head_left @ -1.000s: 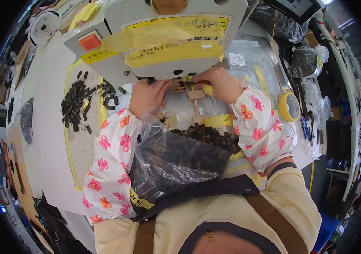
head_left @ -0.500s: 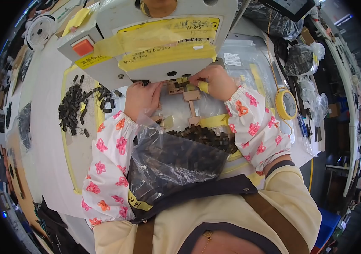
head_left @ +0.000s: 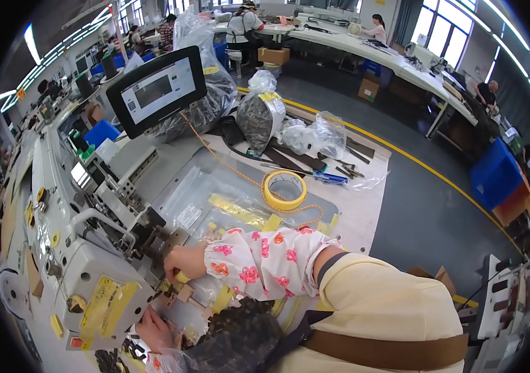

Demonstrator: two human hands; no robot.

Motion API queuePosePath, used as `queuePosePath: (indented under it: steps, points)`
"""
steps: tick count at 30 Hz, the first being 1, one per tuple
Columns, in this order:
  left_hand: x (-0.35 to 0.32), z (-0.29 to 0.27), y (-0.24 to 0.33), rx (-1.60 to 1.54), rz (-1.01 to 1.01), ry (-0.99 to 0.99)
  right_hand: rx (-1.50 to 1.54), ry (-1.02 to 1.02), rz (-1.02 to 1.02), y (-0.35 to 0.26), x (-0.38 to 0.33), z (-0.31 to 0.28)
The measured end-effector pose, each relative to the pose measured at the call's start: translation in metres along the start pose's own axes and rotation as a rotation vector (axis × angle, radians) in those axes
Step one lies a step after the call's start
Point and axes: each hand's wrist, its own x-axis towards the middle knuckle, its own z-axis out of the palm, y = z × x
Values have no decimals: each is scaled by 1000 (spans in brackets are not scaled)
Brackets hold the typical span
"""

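Both hands are at the working end of a white sewing machine (head_left: 91, 280). My right hand (head_left: 185, 263) is closed beside the metal clamp area, with yellow wrap on a finger; whatever it pinches is hidden. Nearer the lower edge, my left hand (head_left: 155, 331) has its fingers pressed together by the machine head, their tips partly covered. A small copper-coloured plate (head_left: 186, 292) with a narrow bar sits between the hands. Close to my body, many small dark pieces (head_left: 240, 320) lie heaped on and in a clear plastic bag (head_left: 240, 351).
A lit screen (head_left: 156, 90) stands beyond the machine. On the table lie a yellow tape roll (head_left: 284, 189) with an orange cord, a blue-handled tool (head_left: 330, 178) and filled plastic bags (head_left: 260, 118). More dark pieces (head_left: 110, 359) lie lower left. People sit at distant benches.
My view has swung far to the right and upward, bringing the screen and room into sight. Both hands stay at the machine, close to where they were.
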Motion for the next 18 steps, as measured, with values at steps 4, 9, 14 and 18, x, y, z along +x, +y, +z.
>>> queuePosePath:
  steps: [4, 9, 14, 18]
  points:
    - [6, -6, 16, 0, -247, -241, 16, 0, 25, 6, -3, -3]
    - [-1, 4, -11, -143, -205, -159, 9, -34, -34, 9, 5, 1]
    - [3, 9, -11, -280, -154, -111, -1, -13, 16, 8, 0, -5]
    - [9, -13, 27, -273, -180, -71, 61, -8, 6, 6, 3, -1]
